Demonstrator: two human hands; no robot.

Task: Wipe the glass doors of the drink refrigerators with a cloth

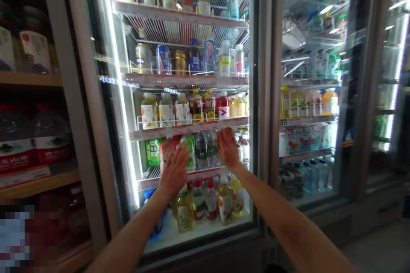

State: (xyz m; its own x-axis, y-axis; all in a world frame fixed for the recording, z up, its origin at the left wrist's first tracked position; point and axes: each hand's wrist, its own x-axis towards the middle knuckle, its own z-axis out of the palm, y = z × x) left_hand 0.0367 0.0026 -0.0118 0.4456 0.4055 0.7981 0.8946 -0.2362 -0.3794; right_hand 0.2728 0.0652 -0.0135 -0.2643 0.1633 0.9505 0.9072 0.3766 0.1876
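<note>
Brightly lit drinks cooler with a grey metal frame (266,106), stocked from top to floor

Head view: white wire shelves (179,16) of bottles and cans stand behind a clear, reflecting glass door (172,91), and a bright white light strip (117,64) runs down the left side. The person's bare left hand (174,168) is flat and unclenched, fingers spread, before the fourth shelf (209,173) down. It partly covers a red-and-white drink pack (165,148); just left of that stands a green-labelled drink (153,152), and to the right a light-green bottle (189,151). Bare and likewise flat, fingers extended close together, the right hand (226,147) is before the right part of that shelf. Between the hands stands a dark-labelled clear bottle (201,151). Whether either palm touches the glass, I cannot tell.

Above the right hand, on the third shelf, sits a red bottle with a pink-and-white label (223,106), near brown bottles with yellow caps (196,106). A yellowish bottle (184,215) stands on the cooler floor. Well to the left, a wooden shelf (32,78) holds dark, white-labelled bottles (34,47); farther right stands a second lit cooler (307,155).
</note>
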